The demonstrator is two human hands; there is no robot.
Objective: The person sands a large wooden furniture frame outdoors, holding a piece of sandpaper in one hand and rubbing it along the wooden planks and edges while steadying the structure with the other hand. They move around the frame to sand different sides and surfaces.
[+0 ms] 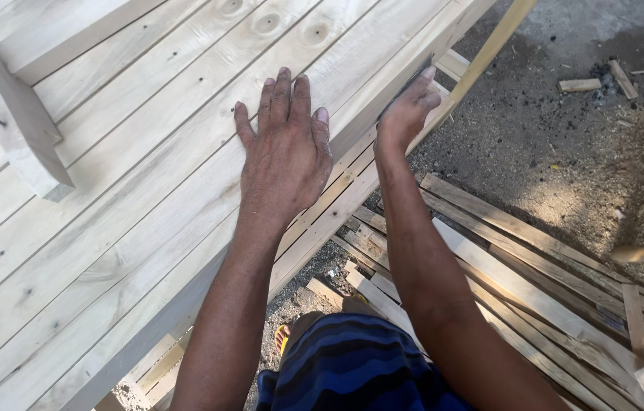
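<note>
Head view: the left hand [285,148] lies flat on top of the panel [131,198] of pale planks, fingers straight and close together, holding nothing, only pressing down. The nearest plank seam runs just under its fingertips [284,76], and dark knots sit a little beyond them.

The right hand [407,113] is curled against the panel's outer edge [383,99], with a dark flat piece, probably sandpaper [405,82], pinched under its fingers; how firmly it is gripped cannot be told, since the palm side is hidden. A thin yellow strip [489,49] slants away just past those fingertips.

To do this rubbing well, I judge the flat hand should keep its weight on the panel near the worked spot so the boards don't shift, while the curled fingers keep the dark piece flush to the edge and follow the grain, not rocking over the corner.

Below the right wrist lie loose slats [535,297] on sawdust-strewn ground [565,144]. A rounded wooden block [17,122] stands well off to the left of the flat hand
</note>
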